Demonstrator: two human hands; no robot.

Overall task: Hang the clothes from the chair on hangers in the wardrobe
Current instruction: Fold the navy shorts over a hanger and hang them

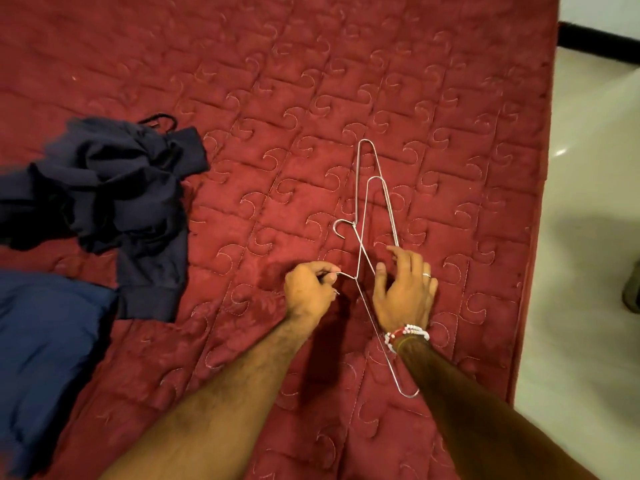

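Two thin metal wire hangers lie overlapping on the red quilted bed (346, 81). My left hand (308, 292) grips the hook of the nearer hanger (381, 344), fingers curled round the wire. My right hand (405, 289) rests with relaxed, spread fingers on the wires where the two hangers cross, a ring on one finger and bead bracelets at the wrist. The farther hanger (372, 161) points away from me, its hook (341, 226) lying just beyond my hands. A crumpled dark navy garment (117, 188) lies on the bed to the left, apart from both hands.
A blue cloth (45, 348) lies at the lower left edge of the bed. A black hanger hook (161, 119) pokes out behind the navy garment. The bed's right edge (530, 258) drops to a pale tiled floor (581, 306).
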